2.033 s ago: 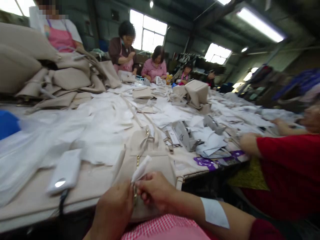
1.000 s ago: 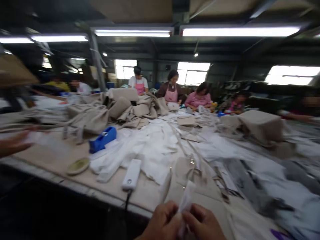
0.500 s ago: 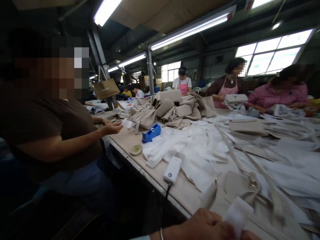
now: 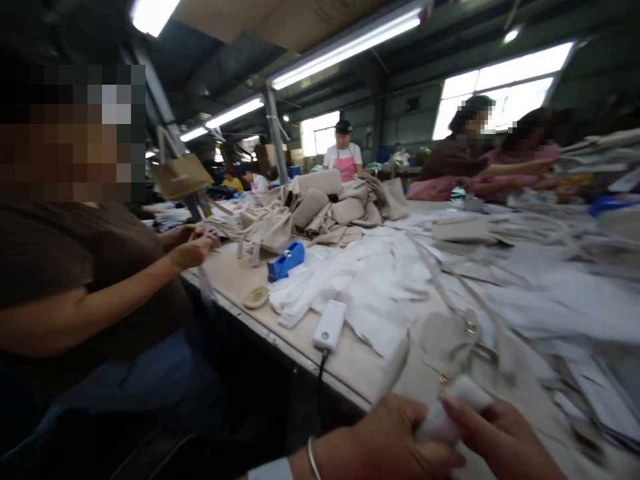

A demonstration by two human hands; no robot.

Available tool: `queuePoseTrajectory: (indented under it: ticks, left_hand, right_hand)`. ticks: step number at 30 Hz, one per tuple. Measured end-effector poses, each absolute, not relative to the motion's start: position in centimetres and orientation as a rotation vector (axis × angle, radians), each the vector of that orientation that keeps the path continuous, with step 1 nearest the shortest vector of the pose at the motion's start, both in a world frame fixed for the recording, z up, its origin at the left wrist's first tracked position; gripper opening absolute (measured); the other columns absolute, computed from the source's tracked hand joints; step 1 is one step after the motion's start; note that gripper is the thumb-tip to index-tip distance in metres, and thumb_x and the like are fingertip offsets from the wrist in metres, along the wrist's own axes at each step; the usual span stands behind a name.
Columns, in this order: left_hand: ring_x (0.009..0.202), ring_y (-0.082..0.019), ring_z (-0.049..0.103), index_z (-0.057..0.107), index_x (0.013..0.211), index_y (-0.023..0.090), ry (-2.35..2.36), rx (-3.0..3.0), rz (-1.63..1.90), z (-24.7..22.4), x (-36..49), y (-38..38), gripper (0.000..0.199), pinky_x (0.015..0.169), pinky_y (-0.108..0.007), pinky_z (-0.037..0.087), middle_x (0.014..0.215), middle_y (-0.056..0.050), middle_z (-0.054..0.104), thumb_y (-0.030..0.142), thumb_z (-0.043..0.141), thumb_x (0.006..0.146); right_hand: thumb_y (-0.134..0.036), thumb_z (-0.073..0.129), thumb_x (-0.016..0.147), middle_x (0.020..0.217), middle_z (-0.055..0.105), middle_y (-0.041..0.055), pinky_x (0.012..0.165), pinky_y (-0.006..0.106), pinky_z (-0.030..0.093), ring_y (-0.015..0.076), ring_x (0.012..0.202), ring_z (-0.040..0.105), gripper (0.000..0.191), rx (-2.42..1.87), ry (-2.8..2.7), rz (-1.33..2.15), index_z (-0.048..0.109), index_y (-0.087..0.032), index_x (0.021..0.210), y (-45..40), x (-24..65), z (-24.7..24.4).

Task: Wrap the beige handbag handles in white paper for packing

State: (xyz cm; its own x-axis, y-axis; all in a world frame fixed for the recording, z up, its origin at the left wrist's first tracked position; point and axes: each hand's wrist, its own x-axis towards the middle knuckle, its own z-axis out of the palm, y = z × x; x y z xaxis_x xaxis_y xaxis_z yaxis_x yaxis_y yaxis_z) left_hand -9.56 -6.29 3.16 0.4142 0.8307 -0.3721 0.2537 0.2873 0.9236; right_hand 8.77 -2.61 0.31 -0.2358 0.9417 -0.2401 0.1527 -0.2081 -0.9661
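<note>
At the bottom right, my left hand [image 4: 387, 440] and my right hand [image 4: 507, 437] both grip a small roll of soft white wrapping [image 4: 473, 398]. The fingers of each are closed around it. Just beyond lies a beige bag [image 4: 443, 340] with a long strap and gold-coloured metal fittings. What the white wrapping covers, if anything, is hidden.
White sheets [image 4: 370, 267] spread over the table, with a white device [image 4: 330, 325] on a black cable, a blue tape dispenser [image 4: 286, 261] and a tape roll [image 4: 256, 297]. Beige bags [image 4: 320, 207] are heaped behind. A person [image 4: 90, 260] stands left; others work opposite.
The view has shifted right. My right hand has come further into view, and the white wrapping looks more rolled. The person on the left has brought both hands together.
</note>
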Motion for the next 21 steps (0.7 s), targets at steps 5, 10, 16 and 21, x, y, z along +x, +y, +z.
queuePoseTrajectory:
  ticks: [5, 10, 16, 21]
  left_hand:
    - [0.052, -0.012, 0.054, 0.063, 0.072, 0.014, 1.173, 1.425, 0.547, 3.1, -8.3, -5.4, 0.022, 0.05, -0.021, 0.039, 0.059, 0.0, 0.061, 0.031, 0.054, 0.083]
    - [0.051, -0.012, 0.055, 0.064, 0.077, 0.015, 1.145, 1.458, 0.514, 2.8, -8.2, -4.6, 0.027, 0.052, -0.022, 0.04, 0.058, 0.001, 0.063, 0.038, 0.054, 0.087]
    - [0.056, -0.017, 0.06, 0.065, 0.072, 0.017, 1.339, 1.494, 0.558, 2.0, -8.7, -3.5, 0.045, 0.056, -0.025, 0.044, 0.062, -0.003, 0.069, 0.058, 0.054, 0.084]
    - [0.053, -0.018, 0.06, 0.065, 0.072, 0.017, 1.492, 1.422, 0.497, 1.9, -8.7, -2.8, 0.047, 0.052, -0.026, 0.045, 0.065, -0.005, 0.071, 0.064, 0.057, 0.078]
  right_hand:
    - [-0.051, 0.066, 0.071, 0.053, 0.046, -0.0036, 0.049, 0.023, 0.032, 0.0096, 0.051, 0.039, 0.039, -1.212, -1.269, 1.451, 0.052, -0.016, 0.059, -2.4, 7.9, 2.3]
    - [-0.054, 0.06, 0.079, 0.051, 0.04, -0.0076, 0.045, 0.021, 0.026, 0.0066, 0.045, 0.034, 0.039, -1.107, -1.263, 1.597, 0.053, -0.016, 0.07, -1.8, 8.1, 2.5]
    - [-0.035, 0.061, 0.083, 0.075, 0.064, 0.001, 0.06, 0.024, 0.041, 0.0112, 0.064, 0.053, 0.021, -1.42, -1.54, 0.972, 0.065, -0.015, 0.087, -1.2, 14.1, 2.4]
    - [-0.025, 0.058, 0.084, 0.072, 0.064, 0.0049, 0.067, 0.028, 0.037, 0.0137, 0.069, 0.052, 0.017, -1.955, -1.493, 0.697, 0.068, -0.013, 0.078, -4.2, 22.1, 1.4]
